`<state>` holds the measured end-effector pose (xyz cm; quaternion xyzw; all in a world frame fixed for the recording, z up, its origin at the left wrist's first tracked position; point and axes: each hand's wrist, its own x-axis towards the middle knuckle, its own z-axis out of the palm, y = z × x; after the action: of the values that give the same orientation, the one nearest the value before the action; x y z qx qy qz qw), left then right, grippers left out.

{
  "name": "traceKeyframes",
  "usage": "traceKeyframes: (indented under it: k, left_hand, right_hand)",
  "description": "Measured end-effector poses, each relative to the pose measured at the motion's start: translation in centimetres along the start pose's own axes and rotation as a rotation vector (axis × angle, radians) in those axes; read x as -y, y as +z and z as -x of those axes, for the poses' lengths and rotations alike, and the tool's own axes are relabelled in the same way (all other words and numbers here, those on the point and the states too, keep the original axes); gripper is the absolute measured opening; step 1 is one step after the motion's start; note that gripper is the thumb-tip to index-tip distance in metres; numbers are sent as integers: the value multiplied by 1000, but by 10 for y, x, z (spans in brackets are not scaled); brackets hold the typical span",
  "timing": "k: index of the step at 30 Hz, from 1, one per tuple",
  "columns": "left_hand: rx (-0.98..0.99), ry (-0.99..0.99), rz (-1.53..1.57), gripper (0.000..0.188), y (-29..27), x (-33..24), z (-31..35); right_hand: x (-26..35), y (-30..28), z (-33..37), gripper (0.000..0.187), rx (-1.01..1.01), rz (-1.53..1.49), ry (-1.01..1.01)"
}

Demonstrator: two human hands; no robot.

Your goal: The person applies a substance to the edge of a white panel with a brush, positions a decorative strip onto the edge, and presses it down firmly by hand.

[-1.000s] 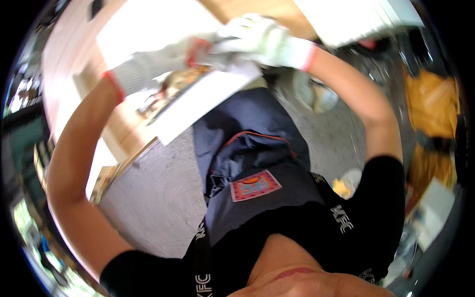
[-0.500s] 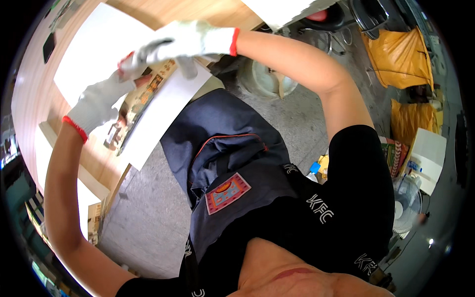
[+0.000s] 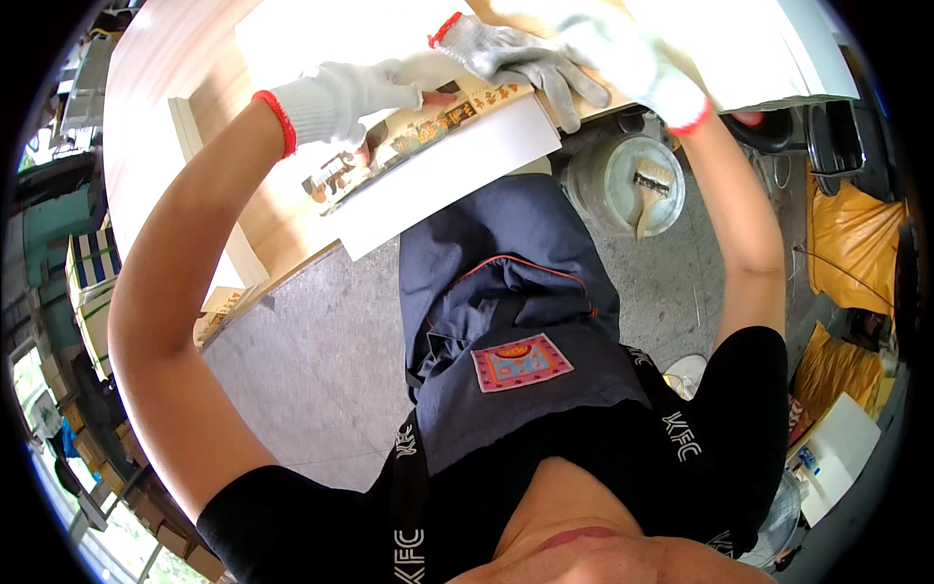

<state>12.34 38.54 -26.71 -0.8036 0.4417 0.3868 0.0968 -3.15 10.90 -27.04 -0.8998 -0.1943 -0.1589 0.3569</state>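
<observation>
White work gloves with red cuffs cover both my hands, and bare fingertips show on the left. My left hand [image 3: 355, 102] rests on a narrow printed strip [image 3: 413, 139], thumb and fingers stretched out and apart. That strip is yellowish with dark and orange print, lying along the near table edge. A white sheet [image 3: 467, 165] beside it juts over the edge. Past the strip's right end, my right hand [image 3: 618, 58], blurred, closes over a loose grey-white glove [image 3: 530, 68] with a red cuff. Its fingers are partly washed out by bright light.
Pale boards [image 3: 219, 229] lie on the wood-grain table [image 3: 146, 58] at left. A white panel [image 3: 778, 58] extends at upper right. Below it on the floor, a bucket [image 3: 593, 195] has a wide brush [image 3: 652, 180] across its top. Orange-yellow sacks [image 3: 851, 248] stand further right.
The view has turned, so the table appears further right. My right hand has shifted rightward along the strip with the loose glove stretching out beneath it. My left hand stays on the strip.
</observation>
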Motion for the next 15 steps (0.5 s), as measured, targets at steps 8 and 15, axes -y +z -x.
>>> traceKeyframes:
  k: [8, 15]
  left_hand:
    - [-213, 269, -321, 110, 1, -4, 1]
    - [-244, 305, -352, 105, 4, -4, 8]
  right_hand:
    - [33, 84, 211, 36, 326, 623, -116]
    - [48, 71, 221, 26, -256, -115, 661]
